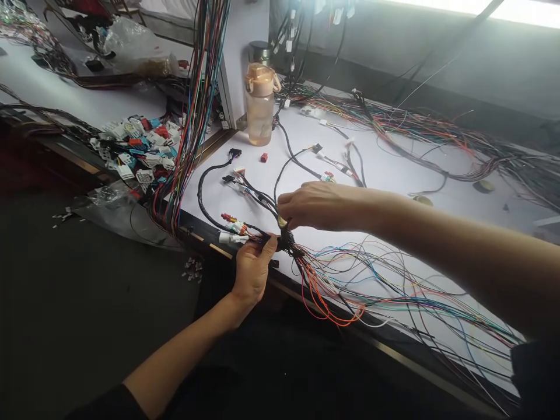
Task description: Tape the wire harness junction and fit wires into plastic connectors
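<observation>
Head view: the wire bundle [286,239] lies at mid-view, over the near edge of the white table [210,195]; the left hand [252,269], at its 8 o'clock, is clamped on it, thumb uppermost; the right hand [308,205], at its 1 o'clock, has fingers bent together just above it; what they grip is hidden, so I cannot tell; loose wires [345,315] fan out toward 4 o'clock; a red connector [263,157] and a bottle [260,114] stand toward 11 o'clock; a connector pile [146,149] lies at 10 o'clock.
</observation>
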